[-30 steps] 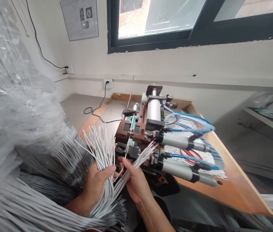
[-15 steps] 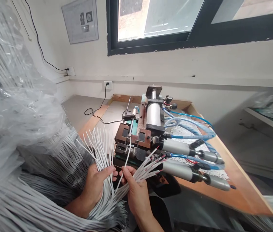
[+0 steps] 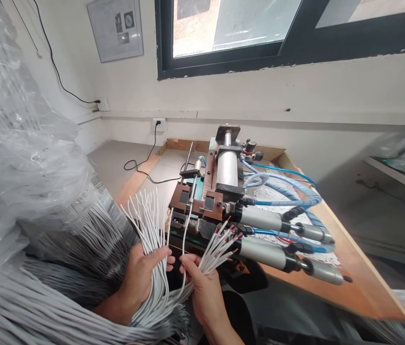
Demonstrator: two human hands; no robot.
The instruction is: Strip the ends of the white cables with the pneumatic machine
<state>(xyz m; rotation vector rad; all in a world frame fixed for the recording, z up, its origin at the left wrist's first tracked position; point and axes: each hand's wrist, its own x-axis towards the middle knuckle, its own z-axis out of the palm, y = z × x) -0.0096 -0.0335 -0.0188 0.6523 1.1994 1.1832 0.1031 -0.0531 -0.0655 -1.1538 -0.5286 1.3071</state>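
My left hand (image 3: pixel 145 270) is closed around a bunch of white cables (image 3: pixel 150 225), whose cut ends fan upward. My right hand (image 3: pixel 202 280) is closed on a second bunch of white cables (image 3: pixel 217 249) with red tips at their ends. Between its thumb and finger runs a single white cable (image 3: pixel 185 235), its upper end reaching into the jaws of a pneumatic wire-stripping machine (image 3: pixel 197 203). Both hands are just in front of this machine. The lower parts of the two bunches meet beneath my hands.
Large bundles of grey-white cable (image 3: pixel 59 306) fill the left side, partly under clear plastic wrap (image 3: pixel 44 177). Air cylinders (image 3: pixel 267 251) and blue hoses (image 3: pixel 288 189) extend right over the wooden-edged table (image 3: pixel 371 287), where white scraps (image 3: pixel 270 191) lie. A window (image 3: pixel 231 28) is behind.
The single cable at the machine now stands more upright and bows slightly left. The right-hand bunch has shifted a little to the left. My left hand stays almost still.
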